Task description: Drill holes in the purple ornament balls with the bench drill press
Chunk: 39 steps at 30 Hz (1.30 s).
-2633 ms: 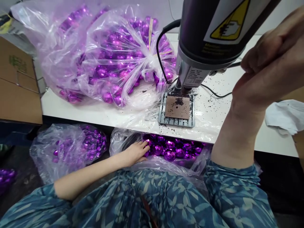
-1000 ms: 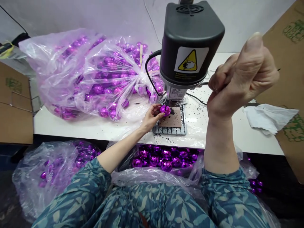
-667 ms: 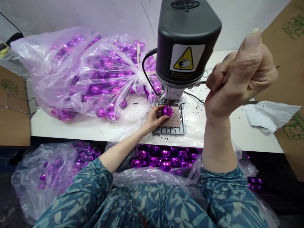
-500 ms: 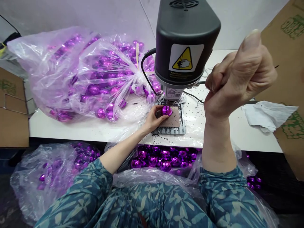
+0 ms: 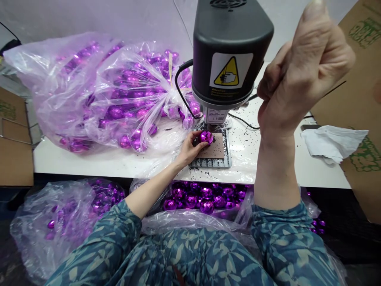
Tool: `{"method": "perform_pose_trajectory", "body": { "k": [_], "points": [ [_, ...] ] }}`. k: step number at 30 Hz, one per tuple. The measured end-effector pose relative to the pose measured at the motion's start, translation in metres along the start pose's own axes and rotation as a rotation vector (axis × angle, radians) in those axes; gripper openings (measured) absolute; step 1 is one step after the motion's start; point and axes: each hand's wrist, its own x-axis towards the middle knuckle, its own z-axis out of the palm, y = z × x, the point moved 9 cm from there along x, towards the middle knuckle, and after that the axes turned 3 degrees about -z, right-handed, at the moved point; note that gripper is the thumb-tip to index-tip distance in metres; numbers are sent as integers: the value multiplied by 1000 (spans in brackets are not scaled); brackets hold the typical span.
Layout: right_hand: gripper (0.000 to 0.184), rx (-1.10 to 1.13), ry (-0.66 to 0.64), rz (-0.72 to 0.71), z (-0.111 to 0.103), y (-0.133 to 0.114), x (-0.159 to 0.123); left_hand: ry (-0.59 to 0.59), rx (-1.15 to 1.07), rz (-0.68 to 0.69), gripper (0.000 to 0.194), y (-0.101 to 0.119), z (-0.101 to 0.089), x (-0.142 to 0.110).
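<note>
The shirt [image 5: 193, 258] fills the near edge, blue-green with pale leaf shapes. Beyond it, clear plastic [image 5: 184, 217] lies along the near side of a heap of shiny purple balls [image 5: 206, 205], just this side of the table edge. To their left is a clear bag [image 5: 59, 222] with more purple balls inside.

On the white table [image 5: 89, 167], a slotted metal plate [image 5: 208, 163] carries a flat brown board [image 5: 217, 153]. The left hand [image 5: 190, 150] reaches in from the left, thumb and fingers closed on one faceted purple ball [image 5: 206, 137], at the board's far left part and close by the chuck [image 5: 212, 128]. Dark shavings [image 5: 247, 133] are scattered around the plate.

The right hand [image 5: 306, 67] is up beside the drill [image 5: 232, 35], well apart from the left, its fingers curled into a fist; whether they wrap a handle is hidden from this angle. A warning label [image 5: 232, 70] faces the person. A crumpled white cloth [image 5: 333, 143] lies to the right, by a brown carton [image 5: 336, 111].

Farther left, a big knotted bag [image 5: 98, 91] of purple balls lies before the pale wall [image 5: 133, 16].
</note>
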Motion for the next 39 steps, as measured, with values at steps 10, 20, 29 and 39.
{"method": "perform_pose_trajectory", "body": {
  "k": [10,20,29,39],
  "points": [
    [39,66,-19,49,2,8,4,-20,131,37,46,10,4,-3],
    [40,104,-25,54,4,11,5,-52,261,198,49,31,23,-15],
    [50,-72,12,-82,-13,-21,-29,-52,204,159,51,22,22,-14],
    [57,14,29,-294,-30,-25,-62,-64,188,174,52,21,23,-14]
  ]
}}
